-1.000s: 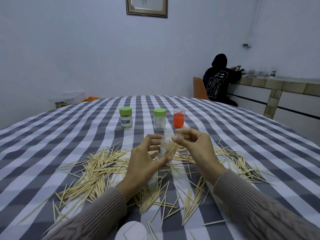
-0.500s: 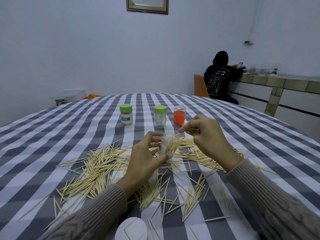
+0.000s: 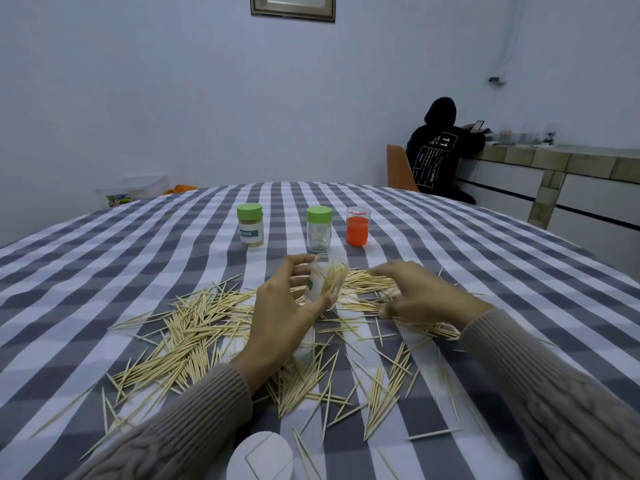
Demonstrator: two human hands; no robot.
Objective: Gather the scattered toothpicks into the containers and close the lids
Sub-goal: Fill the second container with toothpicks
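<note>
Your left hand (image 3: 277,313) is gripping a small clear container (image 3: 327,280), fingers and thumb curled round it, and tilting its open mouth toward the right — likely so the sticks you feed in slide down instead of spilling back. It is already holding a loose bundle of toothpicks. Your right hand (image 3: 420,294) is reaching down onto the heap just right of the container, fingers bent over the sticks; it is blurred, so whether it is already pinching any is something I cannot tell. Half a second back that hand was raised beside the container's mouth, so it is now going down for another pickup while the left keeps the container where it was. The scattered toothpicks (image 3: 194,327) are lying all around both wrists on the table (image 3: 104,258), thickest to the left — most of the gathering is, I would judge, still ahead of you. A white lid (image 3: 259,457) is sitting at the near edge, probably the one for the container in hand. Farther back three more containers are standing in a row: a green-lidded labelled container (image 3: 250,226), a green-lidded clear container (image 3: 319,228) nearly empty inside, and an orange container (image 3: 357,226).
</note>
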